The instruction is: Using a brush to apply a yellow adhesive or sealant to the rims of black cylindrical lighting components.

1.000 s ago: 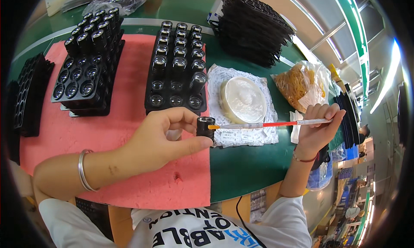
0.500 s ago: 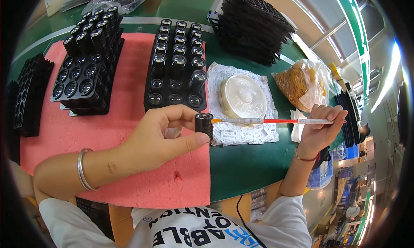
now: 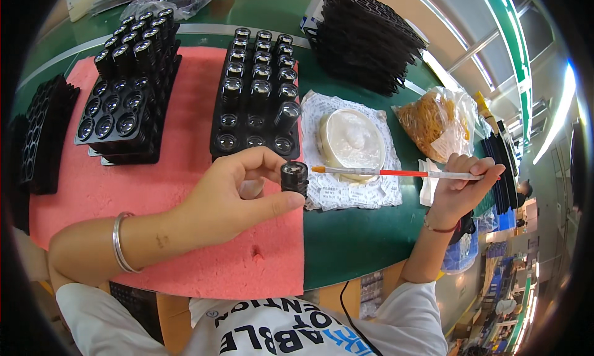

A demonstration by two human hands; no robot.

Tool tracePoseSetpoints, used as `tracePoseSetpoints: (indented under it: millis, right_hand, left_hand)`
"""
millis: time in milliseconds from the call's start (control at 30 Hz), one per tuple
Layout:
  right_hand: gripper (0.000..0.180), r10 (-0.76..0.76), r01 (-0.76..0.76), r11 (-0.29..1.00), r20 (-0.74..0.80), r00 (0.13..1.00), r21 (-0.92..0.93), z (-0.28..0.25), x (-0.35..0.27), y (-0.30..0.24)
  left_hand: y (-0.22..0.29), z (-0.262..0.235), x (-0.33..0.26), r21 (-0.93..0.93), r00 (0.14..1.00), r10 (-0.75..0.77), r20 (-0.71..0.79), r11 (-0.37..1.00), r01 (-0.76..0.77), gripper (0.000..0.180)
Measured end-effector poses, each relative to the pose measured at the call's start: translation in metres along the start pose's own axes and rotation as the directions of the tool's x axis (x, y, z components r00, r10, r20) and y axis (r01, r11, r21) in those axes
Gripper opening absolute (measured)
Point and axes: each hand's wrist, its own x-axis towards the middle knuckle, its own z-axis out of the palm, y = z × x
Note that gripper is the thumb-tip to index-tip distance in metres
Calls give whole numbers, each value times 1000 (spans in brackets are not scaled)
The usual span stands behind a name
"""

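Note:
Between the thumb and fingers of my left hand (image 3: 238, 192) is a short black cylinder with a glassy top (image 3: 294, 178), held upright over the pink mat's right edge. My right hand (image 3: 464, 186) grips the far end of a thin paintbrush (image 3: 396, 173) with a red and clear handle. The brush lies level, its tan tip just right of the cylinder with a small gap between. Behind my left hand stands a black tray (image 3: 255, 130) holding several similar cylinders. Beyond the brush, a round tub (image 3: 351, 142) of clear, pale contents rests on printed white paper (image 3: 318, 189).
Stacked black trays with cylinders (image 3: 114, 117) stand at the left of the pink mat (image 3: 185, 244), with another black tray stack (image 3: 46, 139) at its edge. Black honeycomb trays (image 3: 365, 40) pile up at the back. A bag of tan bands (image 3: 436, 121) sits right on the green table (image 3: 352, 251).
The brush tip has come away from the cylinder's side, moving slightly right and up with my right hand. My left hand still holds the cylinder, now tilted slightly more toward view.

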Motion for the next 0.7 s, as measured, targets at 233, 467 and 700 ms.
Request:
tracePoseSetpoints:
  millis: [233, 467, 700]
  right_hand:
    - [40, 58, -58, 995, 0, 998, 85, 2, 2, -1]
    - [40, 62, -64, 993, 19, 998, 102, 4, 2, -2]
    - [39, 70, -73, 993, 40, 997, 93, 5, 3, -2]
  left_hand:
    - [-1, 0, 1, -8, 1000, 20, -3, 1000, -20, 26]
    - [2, 1, 0, 5, 1000, -4, 0, 1000, 4, 27]
    - [3, 1, -1, 9, 1000, -5, 4, 1000, 5, 27]
